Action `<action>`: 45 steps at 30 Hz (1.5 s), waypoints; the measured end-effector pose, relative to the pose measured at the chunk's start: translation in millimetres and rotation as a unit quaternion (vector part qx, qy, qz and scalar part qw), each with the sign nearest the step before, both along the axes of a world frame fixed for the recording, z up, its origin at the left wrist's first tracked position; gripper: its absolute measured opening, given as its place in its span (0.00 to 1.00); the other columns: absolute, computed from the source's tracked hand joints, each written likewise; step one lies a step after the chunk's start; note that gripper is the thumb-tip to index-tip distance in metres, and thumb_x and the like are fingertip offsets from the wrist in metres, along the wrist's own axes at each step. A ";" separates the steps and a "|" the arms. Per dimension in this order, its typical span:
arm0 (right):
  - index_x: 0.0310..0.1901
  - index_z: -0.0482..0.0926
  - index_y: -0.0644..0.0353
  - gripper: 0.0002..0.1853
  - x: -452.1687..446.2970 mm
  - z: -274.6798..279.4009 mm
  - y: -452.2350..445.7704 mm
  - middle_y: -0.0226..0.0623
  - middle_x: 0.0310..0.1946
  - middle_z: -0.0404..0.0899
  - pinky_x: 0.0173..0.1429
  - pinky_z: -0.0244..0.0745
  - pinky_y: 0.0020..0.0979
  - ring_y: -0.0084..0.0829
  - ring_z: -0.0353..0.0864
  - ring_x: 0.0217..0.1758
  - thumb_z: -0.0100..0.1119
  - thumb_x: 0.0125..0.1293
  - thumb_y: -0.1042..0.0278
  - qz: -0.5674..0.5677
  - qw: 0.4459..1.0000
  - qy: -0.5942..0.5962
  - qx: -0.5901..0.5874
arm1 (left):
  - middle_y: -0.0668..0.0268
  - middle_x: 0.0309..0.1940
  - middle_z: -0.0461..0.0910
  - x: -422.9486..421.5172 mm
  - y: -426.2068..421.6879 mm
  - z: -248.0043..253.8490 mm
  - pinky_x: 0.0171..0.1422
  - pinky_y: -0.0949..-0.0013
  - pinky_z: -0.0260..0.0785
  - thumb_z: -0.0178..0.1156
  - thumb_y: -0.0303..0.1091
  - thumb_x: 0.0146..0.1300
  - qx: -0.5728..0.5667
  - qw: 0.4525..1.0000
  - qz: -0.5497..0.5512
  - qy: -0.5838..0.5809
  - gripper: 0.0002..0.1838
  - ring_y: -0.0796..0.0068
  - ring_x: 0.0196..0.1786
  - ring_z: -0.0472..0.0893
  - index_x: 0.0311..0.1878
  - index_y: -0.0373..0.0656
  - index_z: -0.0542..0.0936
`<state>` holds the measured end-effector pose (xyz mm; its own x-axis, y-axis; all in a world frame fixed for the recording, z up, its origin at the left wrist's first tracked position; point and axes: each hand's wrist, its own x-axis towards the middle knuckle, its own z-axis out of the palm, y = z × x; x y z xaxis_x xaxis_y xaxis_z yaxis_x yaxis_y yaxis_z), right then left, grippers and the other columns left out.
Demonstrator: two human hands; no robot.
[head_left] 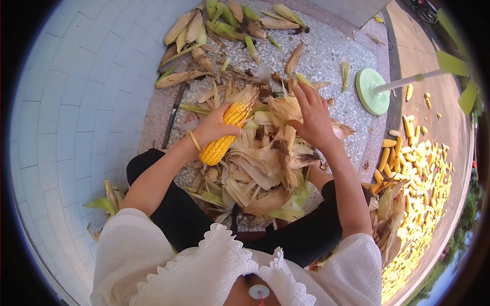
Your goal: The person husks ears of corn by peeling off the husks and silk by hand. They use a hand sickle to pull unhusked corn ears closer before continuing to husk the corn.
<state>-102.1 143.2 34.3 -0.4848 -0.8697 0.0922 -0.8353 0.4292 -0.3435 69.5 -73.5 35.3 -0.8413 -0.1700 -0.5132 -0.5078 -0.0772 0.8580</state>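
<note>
A bare yellow ear of corn (218, 149) is held in my left hand (215, 127), tilted, with its dark, silky tip pointing up and away from me. My right hand (314, 118) is raised at the right of the husk pile, its fingers spread and nothing in its grasp. Loose dry husks (255, 166) lie heaped between my legs, below both hands. Some husk leaves are pale brown, others green.
Unhusked and partly green ears (224, 25) lie at the top. A green round fan base (372, 91) with a pole stands at the right. Beyond it spreads a large pile of bare yellow cobs (421, 194). A tiled wall (71, 112) runs along the left.
</note>
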 end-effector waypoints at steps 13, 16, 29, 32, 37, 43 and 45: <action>0.27 0.72 0.57 0.09 38.8 -26.2 -16.0 0.38 0.24 0.77 0.28 0.71 0.39 0.41 0.79 0.25 0.63 0.44 0.70 0.100 0.995 -0.006 0.020 | 0.65 0.41 0.76 8.1 41.7 -12.3 0.48 0.72 0.71 0.69 0.30 0.47 0.177 0.971 -0.155 -0.049 0.35 0.76 0.42 0.77 0.60 0.36 0.68; 0.26 0.76 0.58 0.08 33.8 -34.8 -22.3 0.42 0.21 0.78 0.32 0.72 0.41 0.44 0.80 0.27 0.64 0.45 0.67 -0.055 0.988 -0.132 -0.049 | 0.63 0.41 0.77 1.0 46.5 -16.0 0.43 0.72 0.74 0.65 0.31 0.53 0.152 0.985 -0.066 0.040 0.27 0.76 0.41 0.79 0.56 0.38 0.69; 0.30 0.80 0.58 0.13 18.1 -28.7 -3.2 0.46 0.21 0.78 0.33 0.73 0.42 0.48 0.79 0.28 0.69 0.47 0.59 -0.102 0.987 -0.127 0.003 | 0.56 0.43 0.78 -16.4 -16.5 -35.5 0.50 0.58 0.77 0.61 0.35 0.61 0.287 0.920 0.237 0.123 0.18 0.60 0.47 0.80 0.52 0.40 0.70; 0.29 0.79 0.58 0.13 11.9 -39.6 26.0 0.46 0.23 0.79 0.34 0.73 0.43 0.49 0.79 0.29 0.68 0.47 0.60 -0.118 0.984 -0.120 0.061 | 0.55 0.40 0.78 -2.5 -74.8 -54.5 0.53 0.55 0.75 0.60 0.34 0.61 0.284 0.888 0.334 0.141 0.16 0.57 0.46 0.80 0.50 0.39 0.70; 0.28 0.77 0.60 0.12 20.8 -80.2 44.6 0.47 0.22 0.79 0.35 0.74 0.44 0.50 0.79 0.29 0.66 0.48 0.61 -0.085 0.991 -0.087 0.062 | 0.56 0.39 0.78 -0.8 -88.5 -47.8 0.52 0.52 0.74 0.61 0.32 0.60 0.256 0.845 0.414 0.222 0.15 0.55 0.44 0.80 0.48 0.40 0.70; 0.36 0.77 0.60 0.21 27.3 -89.8 26.6 0.48 0.31 0.81 0.40 0.75 0.45 0.47 0.81 0.38 0.69 0.47 0.53 -0.097 0.964 -0.141 0.201 | 0.54 0.39 0.78 -9.8 -87.3 -29.7 0.54 0.52 0.72 0.59 0.32 0.60 0.179 0.837 0.429 0.288 0.16 0.53 0.46 0.80 0.48 0.37 0.70; 0.46 0.73 0.61 0.29 30.4 -80.1 22.9 0.48 0.44 0.75 0.48 0.71 0.47 0.45 0.76 0.49 0.71 0.45 0.54 -0.042 0.964 -0.123 0.231 | 0.53 0.40 0.78 -7.2 -84.3 -26.1 0.54 0.52 0.73 0.58 0.31 0.58 0.184 0.859 0.392 0.273 0.16 0.53 0.46 0.80 0.48 0.36 0.70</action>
<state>-71.7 166.1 -45.8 -0.5124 -0.7476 -0.4226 -0.7094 0.6458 -0.2822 62.3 -157.8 9.1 -0.6754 -0.7043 -0.2188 0.2937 -0.5290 0.7961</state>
